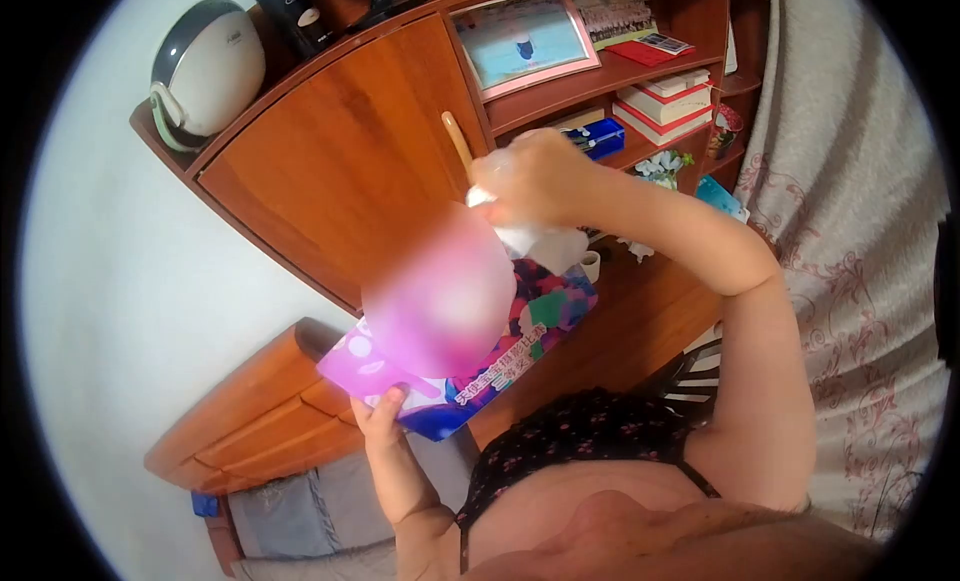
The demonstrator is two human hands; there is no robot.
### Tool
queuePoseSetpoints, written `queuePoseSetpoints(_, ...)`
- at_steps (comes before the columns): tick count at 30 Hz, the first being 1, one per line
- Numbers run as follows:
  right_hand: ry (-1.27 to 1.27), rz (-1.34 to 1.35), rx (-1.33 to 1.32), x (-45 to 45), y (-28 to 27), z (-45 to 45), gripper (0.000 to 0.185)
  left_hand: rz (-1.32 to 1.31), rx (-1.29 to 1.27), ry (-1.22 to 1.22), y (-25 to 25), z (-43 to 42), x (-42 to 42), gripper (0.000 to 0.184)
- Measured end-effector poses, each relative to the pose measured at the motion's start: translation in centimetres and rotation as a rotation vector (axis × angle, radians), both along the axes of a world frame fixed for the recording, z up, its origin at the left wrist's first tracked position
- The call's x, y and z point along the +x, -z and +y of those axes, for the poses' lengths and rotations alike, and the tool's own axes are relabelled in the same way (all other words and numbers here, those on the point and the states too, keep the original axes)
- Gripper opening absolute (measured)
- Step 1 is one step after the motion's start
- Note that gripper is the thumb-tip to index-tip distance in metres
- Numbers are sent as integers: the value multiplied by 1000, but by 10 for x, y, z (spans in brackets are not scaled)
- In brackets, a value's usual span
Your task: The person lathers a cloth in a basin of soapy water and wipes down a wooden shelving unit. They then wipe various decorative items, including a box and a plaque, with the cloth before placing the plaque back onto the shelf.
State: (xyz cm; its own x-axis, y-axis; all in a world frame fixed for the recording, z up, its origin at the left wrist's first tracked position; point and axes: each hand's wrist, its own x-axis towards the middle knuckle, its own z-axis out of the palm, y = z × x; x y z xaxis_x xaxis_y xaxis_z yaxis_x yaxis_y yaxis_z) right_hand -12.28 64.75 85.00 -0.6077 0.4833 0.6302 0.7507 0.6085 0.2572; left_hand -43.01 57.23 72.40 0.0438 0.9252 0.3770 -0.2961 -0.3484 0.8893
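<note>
My left hand (383, 413) grips the lower left corner of a printed board (530, 353), its thumb lying on the front face. The board is tilted, purple at the left and dark multicoloured at the right, with white lettering along its lower part; a large area of it is blurred. Over the board's upper edge, my right hand (535, 181) is closed around a crumpled white cloth or tissue (550, 246). Part of the white material hangs below my fingers. Whether it touches the board cannot be made out.
Behind the board stands a wooden cabinet (340, 151) with a long handle (457, 141). Its shelves hold a framed picture (522, 46), books (665, 109) and a blue box (600, 138). A white rounded appliance (215, 71) sits on top. A curtain (850, 231) hangs at right; a bed (290, 516) lies lower left.
</note>
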Motion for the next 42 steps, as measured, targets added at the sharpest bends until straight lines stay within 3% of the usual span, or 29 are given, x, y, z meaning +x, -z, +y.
queuePoseSetpoints(1, 100, 53, -39, 6, -1, -3, 19, 15, -16, -46, 4, 3, -2, 64)
queuePoseSetpoints(3, 173, -9, 199, 28, 1, 3, 18, 35, -37, -92, 11, 5, -8, 66)
queuePoseSetpoints(5, -196, 1150, -502, 39, -3, 9, 28, -156, 8, -131, 11, 11, -10, 69)
queuePoseSetpoints(7, -469, 1458, -791, 39, -2, 12, 37, -149, 60, -123, 7, 14, -10, 69)
queuePoseSetpoints(9, -588, 1538, -981, 17, -6, 20, 41, -227, 103, -201, -3, 19, -2, 67)
queuePoseSetpoints(10, -644, 1520, -1012, 2, -10, 15, 41, -208, 142, -193, -4, 23, -2, 64)
queuePoseSetpoints(11, -455, 1338, -1002, -5, -11, 16, 37, -202, 138, -189, -6, 26, 1, 64)
queuePoseSetpoints(13, -318, 1018, -695, -23, -13, 6, 33, -219, 150, -239, -16, 29, 12, 61)
queuePoseSetpoints(16, -226, 924, -647, -15, -2, 5, 43, -282, 141, -211, -20, 32, 17, 55)
queuePoseSetpoints(20, -275, 1058, -838, -8, 30, -18, 36, -398, 82, -211, -25, 31, 19, 49)
queuePoseSetpoints(23, -228, 1220, -661, -1, 46, -32, 32, -341, 139, -259, -21, 33, 24, 48)
queuePoseSetpoints(25, -114, 1181, -27, 8, 50, -39, 34, -339, 175, -290, -25, 34, 28, 47)
queuePoseSetpoints(27, -451, 1338, 83, 14, 33, -42, 41, -420, 207, -241, -35, 31, 34, 51)
queuePoseSetpoints(29, -497, 1338, 74, 6, 5, -56, 49, -376, 215, -238, -35, 31, 35, 54)
queuePoseSetpoints(31, 233, 450, 665, 0, -19, -56, 45, -363, 209, -240, -36, 28, 43, 56)
queuePoseSetpoints(35, 170, 652, 481, -23, -10, -27, 28, -368, 260, -230, -35, 25, 52, 58)
queuePoseSetpoints(37, 372, 382, 93, -40, -11, -39, 20, -379, 215, -253, -31, 29, 52, 57)
queuePoseSetpoints(39, -7, 349, 390, -61, 30, -34, 14, -384, 255, -253, -34, 30, 55, 57)
queuePoseSetpoints(41, -337, 430, 168, -92, 49, -52, 12, -380, 213, -257, -31, 35, 51, 47)
queuePoseSetpoints(42, -341, 430, 173, -87, 49, -51, 12, -411, 180, -319, -32, 34, 51, 46)
